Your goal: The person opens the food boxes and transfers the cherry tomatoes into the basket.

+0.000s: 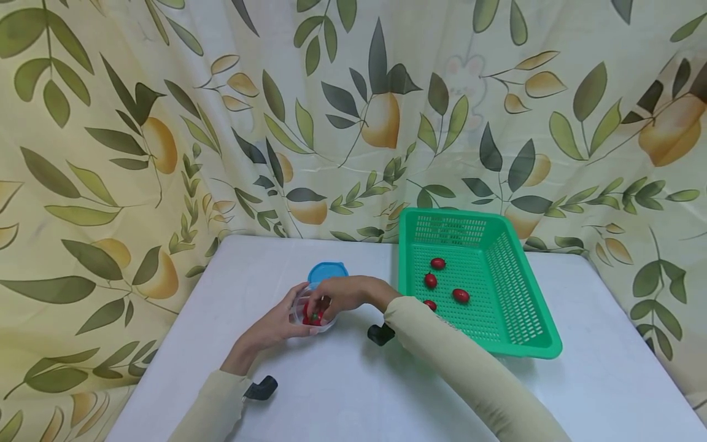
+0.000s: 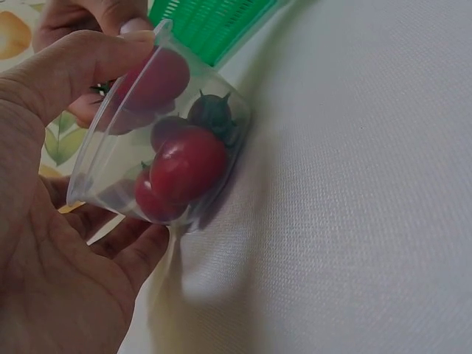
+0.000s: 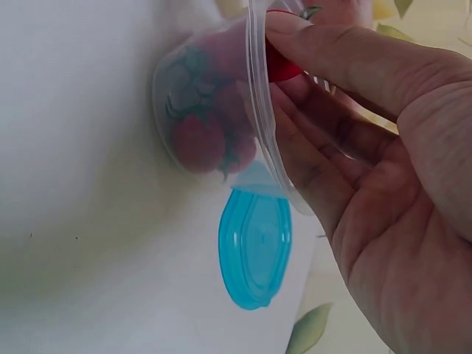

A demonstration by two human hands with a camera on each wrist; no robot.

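My left hand [image 1: 267, 325] grips a small clear plastic tub [image 2: 110, 188], its thumb at the rim and its fingers round the far side. Inside the tub lie several red cherry tomatoes [image 2: 190, 164] with green stems. My right hand [image 1: 350, 291] reaches into the tub's mouth from the right. Between its thumb and fingers it pinches a red cherry tomato [image 3: 282, 65], just inside the rim in the right wrist view. Behind the tub on the table is a blue lid [image 1: 327, 271].
A green perforated plastic basket [image 1: 536, 307] stands at the right, with several cherry tomatoes [image 1: 461, 296] on its floor. White cloth covers the table [image 1: 331, 393]. A curtain [image 1: 353, 172] printed with leaves and fruit hangs behind the table's back edge.
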